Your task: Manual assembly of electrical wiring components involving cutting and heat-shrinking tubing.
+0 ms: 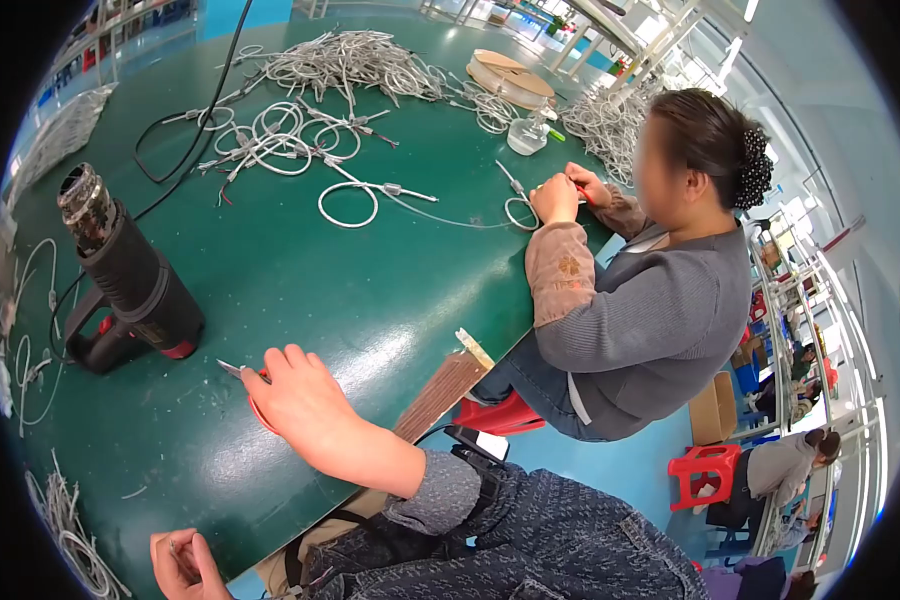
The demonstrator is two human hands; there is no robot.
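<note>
My right hand (305, 405) is closed around red-handled nippers (231, 369) above the green table; their silver tip points left, toward the heat gun, and the palm hides most of the handles. At the table's near left edge, my left hand (182, 566) is cut off by the lower rim. Its thumb and fingers come together, with something tiny at the fingertips that I cannot make out. The black heat gun (135, 275) stands left of my right hand, its metal nozzle upward.
A co-worker (650, 290) sits at the right, handling a grey cable (515, 190). Looped cables (280, 140) and a large cable heap (355, 65) lie farther back, near a spool (510, 78) and a clear bottle (527, 135). More cable ends (70, 525) are at lower left.
</note>
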